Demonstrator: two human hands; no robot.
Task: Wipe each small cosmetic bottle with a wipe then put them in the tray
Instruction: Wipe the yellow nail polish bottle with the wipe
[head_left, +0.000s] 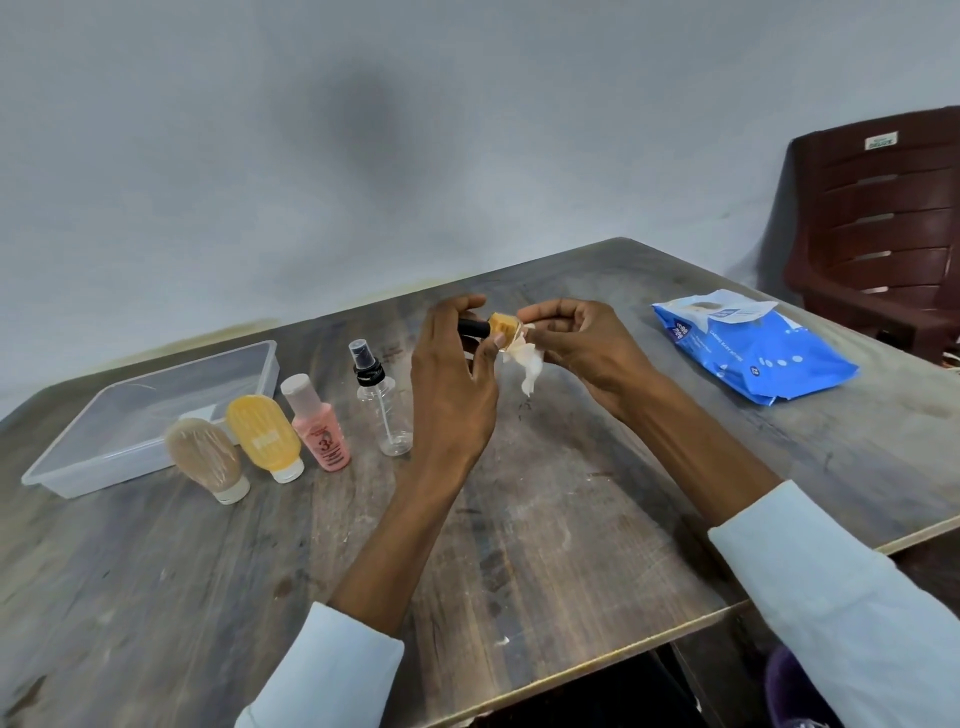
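Bottle (503, 326), black cap: gripped by L hand (453, 387), held over table (519, 545). Wipe (527, 361): pinched against bottle by R hand (582, 343).

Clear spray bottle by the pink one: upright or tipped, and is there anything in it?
Upright. The clear spray bottle stands on its base on the table, black pump on top, cap on. It looks empty: the dip tube shows and no liquid line is visible.

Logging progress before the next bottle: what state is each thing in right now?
Small amber bottle: black-capped, held sideways by left hand.
Wipe: crumpled, pinched against bottle by right hand.
Spray bottle: upright, capped, looks empty.
Pink bottle: upright, capped.
Yellow tube: standing on its cap.
Beige tube: standing on its cap.
Tray: no bottles inside.
Wipes pack: lying flat; flap state unclear.
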